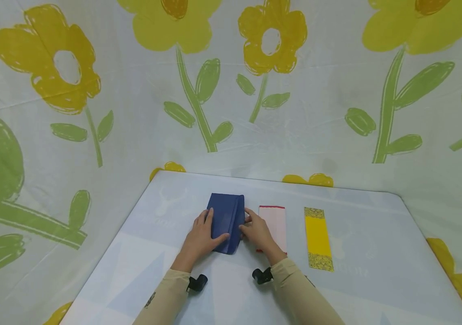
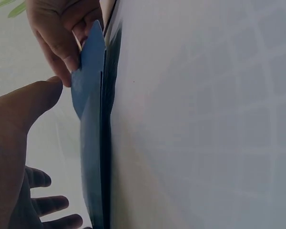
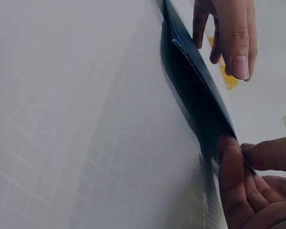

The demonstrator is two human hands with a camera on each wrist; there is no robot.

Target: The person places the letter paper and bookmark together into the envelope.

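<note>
A dark blue paper envelope point(image 1: 222, 214) lies on the table, its long flap point(image 1: 236, 225) along the right side. My left hand point(image 1: 200, 235) rests on the envelope's left part with the fingers spread and the thumb out toward the flap. In the left wrist view the left thumb and fingers look straight. My right hand point(image 1: 258, 232) pinches the flap's outer edge between thumb and fingers. The right wrist view shows the fingers point(image 3: 231, 179) under the raised flap and the thumb on its other face. Whatever is inside the envelope is hidden.
To the right of the envelope lies a pale pink paper piece point(image 1: 273, 225) with red ends, partly behind my right hand. Further right is a yellow strip point(image 1: 318, 237) with glittery gold ends. A flower-printed curtain point(image 1: 316, 135) surrounds the pale table point(image 1: 377, 271).
</note>
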